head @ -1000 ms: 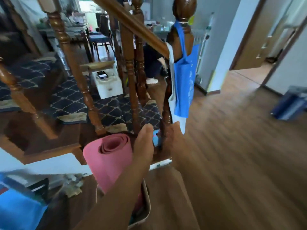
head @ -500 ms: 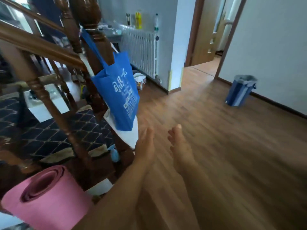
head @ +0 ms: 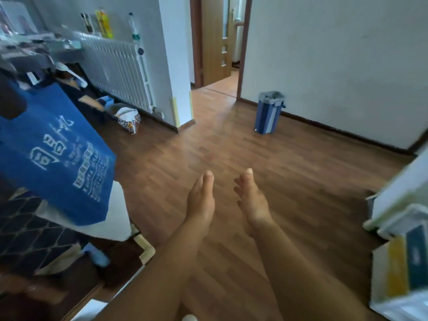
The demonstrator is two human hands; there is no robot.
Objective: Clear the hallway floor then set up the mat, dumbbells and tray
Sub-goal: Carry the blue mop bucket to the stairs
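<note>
Blue bin (head: 268,113) w/ liner by wall; L hand (head: 201,200), R hand (head: 253,200) grip loose, empty.

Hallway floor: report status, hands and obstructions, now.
Left hand and right hand open, empty. Mat, dumbbells, tray not in view. Blue bin by wall and crumpled bag near radiator on hallway floor.

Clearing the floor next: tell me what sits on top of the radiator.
On the radiator stand several bottles: a yellow one, a clear one with a blue cap and dark ones. The blur hides their labels and anything further left.
</note>
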